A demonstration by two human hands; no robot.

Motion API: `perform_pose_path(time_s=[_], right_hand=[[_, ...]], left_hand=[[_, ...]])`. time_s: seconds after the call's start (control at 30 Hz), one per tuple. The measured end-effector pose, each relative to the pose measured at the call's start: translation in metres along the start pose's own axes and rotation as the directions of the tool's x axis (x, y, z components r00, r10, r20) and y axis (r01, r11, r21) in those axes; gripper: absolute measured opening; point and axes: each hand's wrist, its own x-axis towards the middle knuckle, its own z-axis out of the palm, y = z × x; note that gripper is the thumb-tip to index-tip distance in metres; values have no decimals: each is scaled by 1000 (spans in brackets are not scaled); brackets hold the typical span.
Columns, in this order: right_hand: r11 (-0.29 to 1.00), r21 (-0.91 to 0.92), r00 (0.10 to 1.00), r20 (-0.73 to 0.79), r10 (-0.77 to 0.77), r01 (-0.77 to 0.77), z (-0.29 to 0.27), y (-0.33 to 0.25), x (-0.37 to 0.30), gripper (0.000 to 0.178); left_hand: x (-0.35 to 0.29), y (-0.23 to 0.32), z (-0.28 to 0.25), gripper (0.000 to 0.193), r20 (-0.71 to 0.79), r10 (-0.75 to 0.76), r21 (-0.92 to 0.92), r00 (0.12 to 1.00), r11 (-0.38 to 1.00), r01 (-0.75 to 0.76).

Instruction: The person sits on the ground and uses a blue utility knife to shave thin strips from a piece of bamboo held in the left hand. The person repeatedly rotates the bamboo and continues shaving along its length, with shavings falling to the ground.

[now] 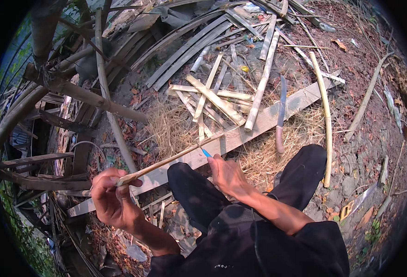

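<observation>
My left hand (113, 198) grips the near end of a long, thin bamboo strip (166, 161), which slants up to the right over a wooden plank (231, 143). Closed fingers of my right hand (228, 173) hold a slim blue-ended tool (206, 153) against or close beside the strip; its exact kind is too small to make out. Just beyond the strip, a pile of split bamboo pieces (217, 99) lies crosswise. A machete (282, 108) with a dark blade rests across the plank, its handle toward my knee.
Straw-like shavings (300, 134) are spread around the plank. A long bamboo stick (324, 120) lies to the right, and a handsaw (347, 210) with a yellow handle is farther right. Thick bamboo poles (97, 101) and stacked timber crowd the left side.
</observation>
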Motion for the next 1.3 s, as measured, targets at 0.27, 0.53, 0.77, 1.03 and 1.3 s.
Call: perform_pose_path(time_s=[0.27, 0.53, 0.77, 1.03, 1.3], right_hand=[[975, 14, 954, -211, -212, 220, -22, -8, 3, 43], [963, -36, 949, 162, 271, -268, 20, 68, 22, 51], [852, -270, 846, 180, 502, -449, 60, 170, 30, 56], [918, 129, 926, 5, 378, -376, 34, 94, 38, 54], [939, 67, 938, 112, 328, -337, 58, 87, 35, 51]], left_hand=[[-2, -2, 0, 16, 3, -8, -1, 1000, 1000, 8], [-4, -10, -9, 23, -37, 10, 99, 999, 995, -6], [-4, -7, -1, 25, -45, 2, 92, 999, 996, 3], [-4, -12, -6, 23, -146, 10, 183, 989, 983, 17], [-2, -7, 0, 18, -149, 21, 131, 989, 991, -1]])
